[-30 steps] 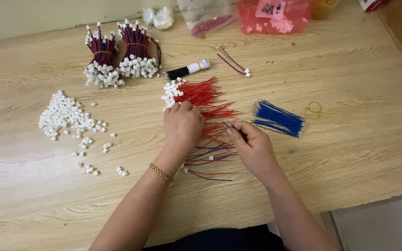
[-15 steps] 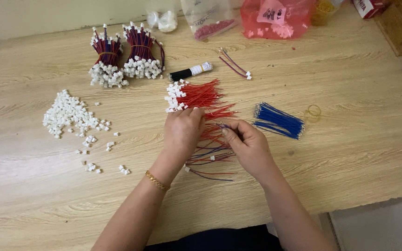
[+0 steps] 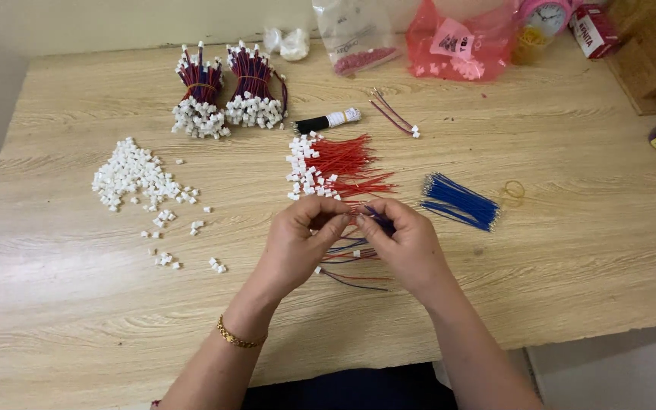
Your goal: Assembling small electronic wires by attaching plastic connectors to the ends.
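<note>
L hand [image 3: 301, 239] & R hand [image 3: 404, 243] both pinched on blue wire [image 3: 380, 220] w/ fingertips

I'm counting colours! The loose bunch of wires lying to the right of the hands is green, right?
Not green. The head view shows the loose bunch of wires to the right of the hands is blue. The right hand and left hand meet beside it.

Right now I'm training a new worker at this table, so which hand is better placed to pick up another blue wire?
Probably the right hand. The loose blue wires lie just to its right, nearer than to the left hand, which sits on the side of the red wires and the white plugs.
</note>
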